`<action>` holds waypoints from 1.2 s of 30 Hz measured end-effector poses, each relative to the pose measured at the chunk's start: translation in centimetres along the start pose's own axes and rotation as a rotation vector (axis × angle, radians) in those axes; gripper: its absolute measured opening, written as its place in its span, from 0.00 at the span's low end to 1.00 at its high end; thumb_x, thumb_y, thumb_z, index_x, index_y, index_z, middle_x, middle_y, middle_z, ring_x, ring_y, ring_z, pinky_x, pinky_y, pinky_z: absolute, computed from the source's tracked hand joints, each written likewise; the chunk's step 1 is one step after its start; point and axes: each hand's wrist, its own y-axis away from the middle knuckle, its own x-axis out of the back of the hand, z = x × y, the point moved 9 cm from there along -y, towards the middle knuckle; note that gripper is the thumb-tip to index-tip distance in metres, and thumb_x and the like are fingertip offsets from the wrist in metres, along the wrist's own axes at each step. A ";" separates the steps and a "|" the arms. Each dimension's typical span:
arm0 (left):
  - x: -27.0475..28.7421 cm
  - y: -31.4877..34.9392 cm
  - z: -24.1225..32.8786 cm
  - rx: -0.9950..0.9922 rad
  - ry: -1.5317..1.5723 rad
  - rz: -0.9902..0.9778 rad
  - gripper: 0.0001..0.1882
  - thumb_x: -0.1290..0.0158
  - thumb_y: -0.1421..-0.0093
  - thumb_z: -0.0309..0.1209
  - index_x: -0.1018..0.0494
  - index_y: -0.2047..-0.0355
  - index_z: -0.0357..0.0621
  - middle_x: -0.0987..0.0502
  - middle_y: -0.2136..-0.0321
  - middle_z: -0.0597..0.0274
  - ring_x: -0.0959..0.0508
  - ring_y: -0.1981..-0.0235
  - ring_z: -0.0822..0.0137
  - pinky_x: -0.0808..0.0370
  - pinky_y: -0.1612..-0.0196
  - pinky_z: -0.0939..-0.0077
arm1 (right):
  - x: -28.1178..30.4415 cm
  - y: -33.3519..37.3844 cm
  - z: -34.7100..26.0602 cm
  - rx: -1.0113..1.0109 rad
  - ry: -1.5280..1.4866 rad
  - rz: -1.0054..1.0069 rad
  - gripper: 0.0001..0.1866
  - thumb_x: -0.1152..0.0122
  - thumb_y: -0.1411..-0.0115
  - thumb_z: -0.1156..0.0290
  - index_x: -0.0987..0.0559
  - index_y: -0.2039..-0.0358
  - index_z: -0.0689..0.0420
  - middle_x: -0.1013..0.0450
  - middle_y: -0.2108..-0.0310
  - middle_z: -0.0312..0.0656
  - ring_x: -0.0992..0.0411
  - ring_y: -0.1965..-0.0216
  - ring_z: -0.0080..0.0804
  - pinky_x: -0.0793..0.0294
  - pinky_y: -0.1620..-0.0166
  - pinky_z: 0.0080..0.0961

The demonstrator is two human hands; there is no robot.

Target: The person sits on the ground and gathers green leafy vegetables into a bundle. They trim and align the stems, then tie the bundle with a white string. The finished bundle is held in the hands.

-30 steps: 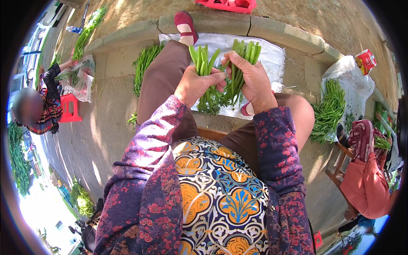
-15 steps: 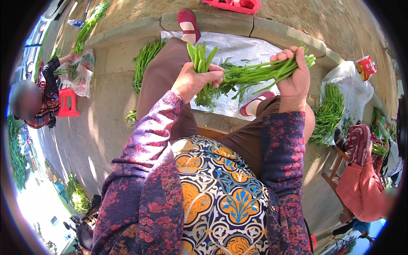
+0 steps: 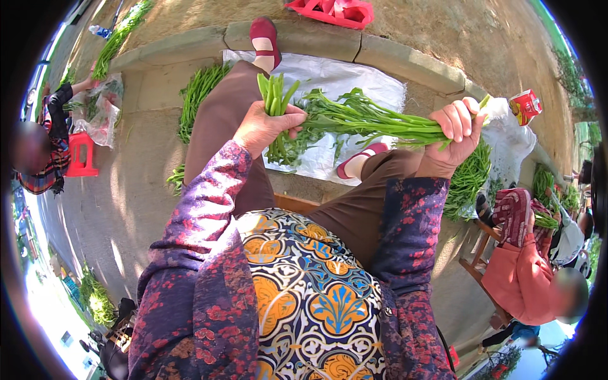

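My left hand [image 3: 265, 123] is closed round a small upright bunch of green stalks [image 3: 276, 92], its leaves hanging below the fist. In my right hand [image 3: 454, 130] is a longer bunch of leafy green stems [image 3: 380, 122], gripped by the stem ends. That bunch stretches sideways across my lap, its leaves reaching to the left hand. I cannot tell whether the left fingers also pinch some of these leaves. Beneath both hands a white plastic sheet [image 3: 373, 76] lies on the ground, with loose leaves on it.
Piles of greens lie left [image 3: 197, 95] and right [image 3: 472, 177] of my legs. A stone kerb [image 3: 411, 60] runs beyond the sheet, with a red basket [image 3: 335, 11] past it. One person [image 3: 532, 272] sits at right; another [image 3: 54, 139] is at left by a red stool [image 3: 82, 155].
My right hand has closed its fingers over the stem ends and lowered slightly. The long bunch now slopes down to the right. The whole view has shifted a little.
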 end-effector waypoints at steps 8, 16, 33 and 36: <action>2.5 0.4 1.9 -0.143 0.209 0.277 0.12 0.40 0.47 0.34 0.28 0.74 0.38 0.30 0.84 0.69 0.34 0.86 0.78 0.37 0.82 0.83 | -1.3 0.1 0.5 -0.028 0.019 -0.117 0.16 0.56 0.34 0.57 0.32 0.69 0.57 0.38 0.85 0.32 0.41 0.86 0.21 0.38 0.80 0.21; -4.4 1.6 6.4 -0.196 -0.107 0.032 0.05 0.42 0.47 0.27 0.22 0.71 0.37 0.24 0.79 0.70 0.29 0.77 0.82 0.31 0.74 0.83 | -1.3 0.1 1.7 -0.109 0.104 -0.134 0.16 0.59 0.33 0.56 0.32 0.68 0.56 0.39 0.86 0.30 0.41 0.87 0.18 0.39 0.79 0.20; -9.6 1.4 5.7 -0.356 -0.233 -0.152 0.07 0.40 0.48 0.25 0.23 0.68 0.38 0.22 0.75 0.66 0.26 0.73 0.81 0.27 0.68 0.82 | -0.8 0.0 3.1 -0.181 0.120 -0.067 0.18 0.63 0.32 0.57 0.31 0.68 0.58 0.41 0.85 0.30 0.44 0.85 0.19 0.41 0.78 0.22; -9.7 1.6 6.0 -0.359 -0.228 -0.159 0.07 0.40 0.48 0.26 0.24 0.68 0.39 0.22 0.76 0.66 0.26 0.74 0.80 0.27 0.68 0.82 | -0.6 -0.1 3.2 -0.185 0.129 -0.071 0.19 0.64 0.32 0.56 0.31 0.68 0.57 0.41 0.85 0.29 0.44 0.85 0.19 0.41 0.77 0.22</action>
